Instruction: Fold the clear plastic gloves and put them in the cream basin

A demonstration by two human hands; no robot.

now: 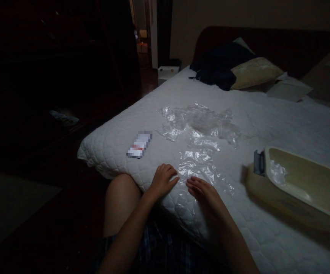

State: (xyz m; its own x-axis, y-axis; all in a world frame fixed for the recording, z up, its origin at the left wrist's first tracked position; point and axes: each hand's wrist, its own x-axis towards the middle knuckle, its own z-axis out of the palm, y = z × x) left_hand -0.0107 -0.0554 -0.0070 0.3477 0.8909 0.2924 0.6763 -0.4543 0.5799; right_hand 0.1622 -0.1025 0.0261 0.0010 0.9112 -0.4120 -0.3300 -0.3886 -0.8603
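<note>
The clear plastic (196,161) stretches away from the nearer right hand (207,193); the left hand (162,181) sits left of it. Both curl softly, can't tell if pinching

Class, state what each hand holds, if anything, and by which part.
Neither the left hand nor the right hand visibly grips anything; both are close to the clear plastic.

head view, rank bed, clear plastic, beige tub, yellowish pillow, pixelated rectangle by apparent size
1. Bed
2. Clear plastic and beige tub: too close to rank; the tub is cut off
3. Yellowish pillow
4. Pixelated rectangle
</note>
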